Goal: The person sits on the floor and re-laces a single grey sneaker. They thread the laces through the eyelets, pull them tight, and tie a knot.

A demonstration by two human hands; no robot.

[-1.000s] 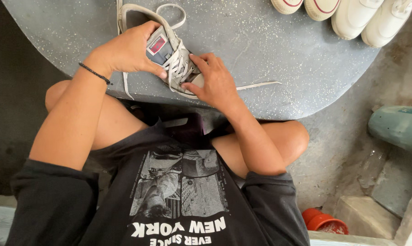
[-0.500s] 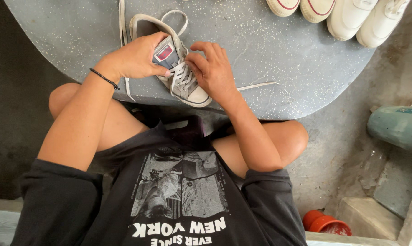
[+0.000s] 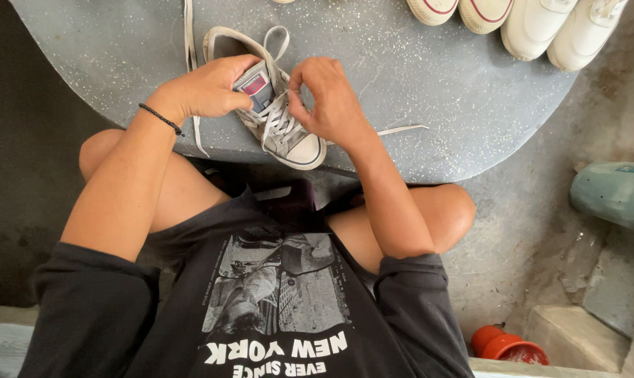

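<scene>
Sneaker [image 3: 283,119]: grey canvas low-top with a white rubber toe, lying near the front edge of the speckled grey table [image 3: 429,119], toe towards the person.
Left hand [image 3: 208,87]: closed on the tongue and collar, steadying the shoe.
Right hand [image 3: 331,98]: fingertips pinched on a white lace [image 3: 278,122] at the eyelets.
Handling: probably light, with soft upper and stiff sole; best held at collar or sole. Laces are thin and limp, needing a pinch.
Nearby: white sneakers [image 3: 541,24] along the table's far edge; a loose lace end [image 3: 401,129] trails right.
</scene>
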